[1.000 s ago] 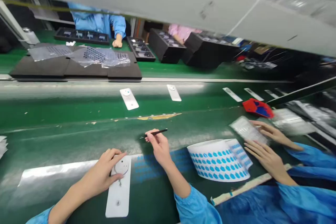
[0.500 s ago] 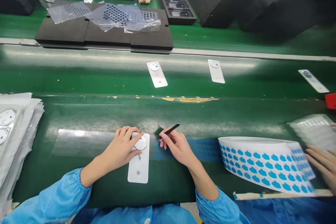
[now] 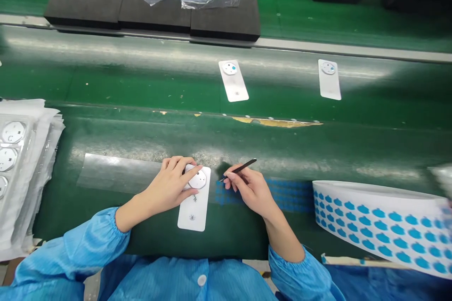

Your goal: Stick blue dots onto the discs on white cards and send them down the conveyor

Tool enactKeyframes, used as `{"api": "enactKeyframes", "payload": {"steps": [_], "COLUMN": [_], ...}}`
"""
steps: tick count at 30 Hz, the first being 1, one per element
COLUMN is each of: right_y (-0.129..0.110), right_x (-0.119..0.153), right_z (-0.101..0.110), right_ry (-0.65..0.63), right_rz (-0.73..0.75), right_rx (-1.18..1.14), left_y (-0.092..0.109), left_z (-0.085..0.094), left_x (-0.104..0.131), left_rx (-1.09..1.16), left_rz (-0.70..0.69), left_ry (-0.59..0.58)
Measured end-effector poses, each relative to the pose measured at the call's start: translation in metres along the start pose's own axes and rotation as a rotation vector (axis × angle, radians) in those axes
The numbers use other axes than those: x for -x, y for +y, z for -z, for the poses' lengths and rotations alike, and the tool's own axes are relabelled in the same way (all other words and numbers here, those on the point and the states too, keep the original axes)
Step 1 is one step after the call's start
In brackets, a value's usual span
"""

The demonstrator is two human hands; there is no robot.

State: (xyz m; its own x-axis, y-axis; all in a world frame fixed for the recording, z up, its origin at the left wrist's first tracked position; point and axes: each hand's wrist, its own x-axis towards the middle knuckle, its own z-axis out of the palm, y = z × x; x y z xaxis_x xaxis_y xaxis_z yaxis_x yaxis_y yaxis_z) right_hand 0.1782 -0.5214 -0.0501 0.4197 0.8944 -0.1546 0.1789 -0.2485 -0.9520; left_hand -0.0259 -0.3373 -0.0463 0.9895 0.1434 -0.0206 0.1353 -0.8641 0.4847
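My left hand (image 3: 171,181) grips a white card (image 3: 194,209) lying on the green bench. Its thumb and fingers close on the card's left side and partly cover a round white disc (image 3: 197,179) at the card's top. Small dark print shows below the disc. In my right hand (image 3: 249,188) is a pair of black tweezers (image 3: 243,166), pinched between thumb and fingers. Its tip points down-left, close to a clear strip of blue stickers (image 3: 287,193) to the right of the card. Contact between tip and sticker is too small to tell.
A curled white sheet of blue stickers (image 3: 381,225) stands at right. Stacked clear trays of white discs (image 3: 14,160) lie at left. Two white cards, one left (image 3: 233,81) and one right (image 3: 329,80), rest on the green belt. Black foam blocks (image 3: 151,14) with plastic sheets lie beyond.
My view has tipped downward, so the far bench and the co-workers' hands have left it. My left hand keeps its hold on the card. The tweezers lie slightly flatter, still near the stickers.
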Motion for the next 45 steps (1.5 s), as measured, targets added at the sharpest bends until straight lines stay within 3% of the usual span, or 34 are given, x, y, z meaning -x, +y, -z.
{"api": "enactKeyframes", "payload": {"steps": [4, 12, 26, 45], "right_y": [-0.01, -0.017, -0.02, -0.023], "right_x": [-0.005, -0.026, -0.027, -0.028], "right_z": [-0.01, -0.037, -0.033, -0.034], "right_ry": [0.064, 0.008, -0.021, -0.026], "right_rz": [-0.042, -0.171, -0.199, -0.2], "right_rx": [-0.165, -0.252, -0.247, -0.24], "left_y": [0.001, 0.0, 0.0, -0.001], "left_z": [0.001, 0.0, 0.0, -0.003], "left_x": [-0.001, -0.001, -0.003, -0.003], "left_rx": [0.002, -0.019, -0.019, -0.029], "left_rz": [0.001, -0.004, -0.02, -0.046], "left_ry": [-0.019, -0.009, -0.031, 0.038]}}
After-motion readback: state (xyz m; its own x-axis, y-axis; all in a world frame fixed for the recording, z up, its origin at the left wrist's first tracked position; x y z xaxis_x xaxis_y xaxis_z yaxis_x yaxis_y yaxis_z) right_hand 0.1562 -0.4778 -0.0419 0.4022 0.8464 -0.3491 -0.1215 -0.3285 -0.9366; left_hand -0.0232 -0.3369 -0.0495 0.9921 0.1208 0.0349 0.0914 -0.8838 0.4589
